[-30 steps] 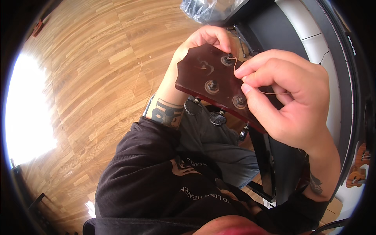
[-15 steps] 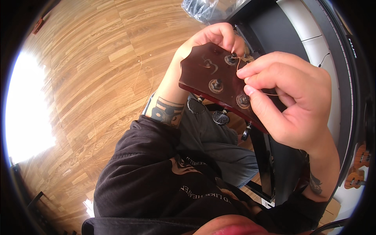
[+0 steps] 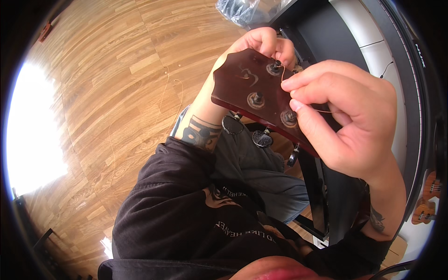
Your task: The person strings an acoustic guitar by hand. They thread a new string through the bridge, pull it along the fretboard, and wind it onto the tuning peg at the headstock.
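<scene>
A dark red-brown guitar headstock (image 3: 240, 88) is held up in the middle, with metal posts, worn washers and dark tuning knobs (image 3: 262, 138) along its lower edge. A thin bronze string (image 3: 283, 73) comes off the top post (image 3: 275, 66). My right hand (image 3: 350, 116) pinches this string between thumb and fingers, just over the headstock's right part. My left hand (image 3: 268, 42) is behind the headstock's top edge, fingers curled by the top post; what they grip is hidden.
Black-and-white keyboard gear (image 3: 354, 23) stands at the right, small wooden instruments (image 3: 424, 211) beyond it. Clear plastic (image 3: 240, 11) lies at the top. Loose thin strings trail over the wooden floor (image 3: 93, 102) at the left. My jeans-covered leg (image 3: 261, 186) is below.
The headstock and both hands have shifted slightly right over the last second. My left fingers have risen and curled further round by the top edge. My right hand still pinches the string.
</scene>
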{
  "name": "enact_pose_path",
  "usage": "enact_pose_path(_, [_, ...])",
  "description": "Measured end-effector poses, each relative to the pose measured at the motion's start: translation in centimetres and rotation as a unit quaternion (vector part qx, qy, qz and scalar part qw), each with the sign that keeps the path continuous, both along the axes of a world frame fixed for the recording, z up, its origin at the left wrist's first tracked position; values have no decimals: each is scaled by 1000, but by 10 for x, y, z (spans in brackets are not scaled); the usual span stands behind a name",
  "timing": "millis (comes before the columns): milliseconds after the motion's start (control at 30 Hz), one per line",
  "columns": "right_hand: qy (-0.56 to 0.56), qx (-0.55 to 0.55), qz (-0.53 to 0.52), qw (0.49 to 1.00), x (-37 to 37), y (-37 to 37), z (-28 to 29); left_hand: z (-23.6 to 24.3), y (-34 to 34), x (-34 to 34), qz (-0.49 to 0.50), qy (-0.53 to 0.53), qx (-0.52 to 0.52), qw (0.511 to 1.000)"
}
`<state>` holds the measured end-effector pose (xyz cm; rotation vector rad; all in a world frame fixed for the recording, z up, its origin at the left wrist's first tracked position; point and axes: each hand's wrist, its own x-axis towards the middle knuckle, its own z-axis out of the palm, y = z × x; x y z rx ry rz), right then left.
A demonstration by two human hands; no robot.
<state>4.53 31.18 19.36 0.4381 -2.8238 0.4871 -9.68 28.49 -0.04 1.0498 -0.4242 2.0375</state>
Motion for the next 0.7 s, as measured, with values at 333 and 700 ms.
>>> enact_pose_path(333, [-5, -5, -1, 1000, 2, 2, 0, -7, -18, -18, 67, 104, -165, 979])
enact_pose_path(700, [-23, 19, -24, 999, 4, -1, 6, -1, -25, -18, 34, 69, -189, 979])
